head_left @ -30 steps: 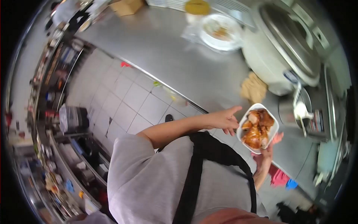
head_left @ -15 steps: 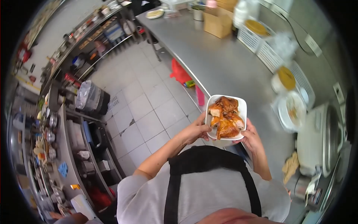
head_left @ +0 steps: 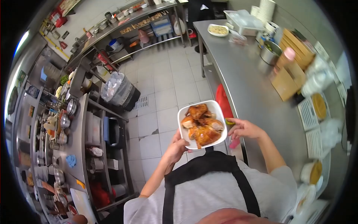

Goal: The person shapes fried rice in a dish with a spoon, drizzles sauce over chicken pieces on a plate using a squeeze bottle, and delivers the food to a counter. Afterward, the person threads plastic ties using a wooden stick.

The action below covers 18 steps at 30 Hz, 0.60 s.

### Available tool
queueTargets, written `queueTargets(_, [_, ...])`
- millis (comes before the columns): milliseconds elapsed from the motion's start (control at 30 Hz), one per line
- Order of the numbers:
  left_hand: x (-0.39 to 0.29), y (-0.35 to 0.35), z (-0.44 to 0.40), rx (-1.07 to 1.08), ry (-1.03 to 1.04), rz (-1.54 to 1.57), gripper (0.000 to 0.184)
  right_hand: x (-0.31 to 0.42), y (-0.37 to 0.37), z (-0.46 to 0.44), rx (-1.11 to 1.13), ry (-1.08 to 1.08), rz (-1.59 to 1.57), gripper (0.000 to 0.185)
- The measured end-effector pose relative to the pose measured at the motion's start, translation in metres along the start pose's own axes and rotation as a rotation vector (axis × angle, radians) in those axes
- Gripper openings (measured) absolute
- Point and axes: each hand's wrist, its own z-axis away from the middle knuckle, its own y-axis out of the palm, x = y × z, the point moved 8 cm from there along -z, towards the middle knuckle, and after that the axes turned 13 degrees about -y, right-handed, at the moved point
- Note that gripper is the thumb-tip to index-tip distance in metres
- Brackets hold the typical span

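Note:
A white square bowl (head_left: 182, 139) holds browned roast chicken pieces (head_left: 205, 128) with glossy skin and some pale meat showing. My left hand (head_left: 176, 148) grips the bowl at its lower left side, thumb over the rim and the other fingers hidden beneath. Just right of the bowl is my right hand (head_left: 247, 129), its fingers stretched out and apart, with nothing held in them. Whether a fingertip still touches the rim I cannot tell.
On my right runs a long steel counter (head_left: 248, 89) carrying a cardboard box (head_left: 287, 80), a metal pot (head_left: 270, 54) and a plate of food (head_left: 218, 30). A lined trash bin (head_left: 119, 91) stands ahead left. Another person's arm (head_left: 46, 186) shows at the lower left.
My right hand has let go of the bowl and moved off to its right. The bowl has shifted left in my left hand, and the view has turned left.

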Motion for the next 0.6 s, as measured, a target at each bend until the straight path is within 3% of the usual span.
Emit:
queueTargets(33, [-0.017, -0.013, -0.011, -0.012, 0.011, 0.004, 0.064, 0.002, -0.022, -0.027, 0.021, 0.03, 0.123, 0.064])
queueTargets(67, [-0.03, -0.032, -0.02, -0.035, 0.013, 0.029, 0.063, 0.016, -0.041, -0.059, -0.053, -0.058, 0.171, 0.038])
queueTargets(100, [-0.045, -0.045, -0.03, -0.053, 0.022, 0.053, 0.062, 0.025, -0.057, -0.092, -0.038, -0.061, 0.171, 0.038])
queueTargets(167, [-0.077, -0.065, -0.04, -0.13, 0.056, 0.119, 0.062, 0.047, -0.086, -0.161, 0.011, -0.088, 0.411, 0.012])
queueTargets(300, [-0.131, -0.129, -0.053, -0.375, 0.214, 0.232, 0.059, 0.129, -0.072, -0.296, 0.132, -0.346, 0.846, 0.017])
queueTargets(367, [-0.156, -0.161, -0.062, -0.453, 0.272, 0.296, 0.058, 0.149, -0.065, -0.368, 0.195, -0.466, 0.917, 0.019])
queueTargets(500, [-0.21, -0.231, -0.09, -0.512, 0.344, 0.336, 0.06, 0.156, -0.067, -0.502, 0.169, -0.504, 0.95, 0.018])
queueTargets(600, [-0.265, -0.287, -0.122, -0.521, 0.366, 0.356, 0.06, 0.108, -0.094, -0.587, 0.051, -0.607, 1.169, 0.016])
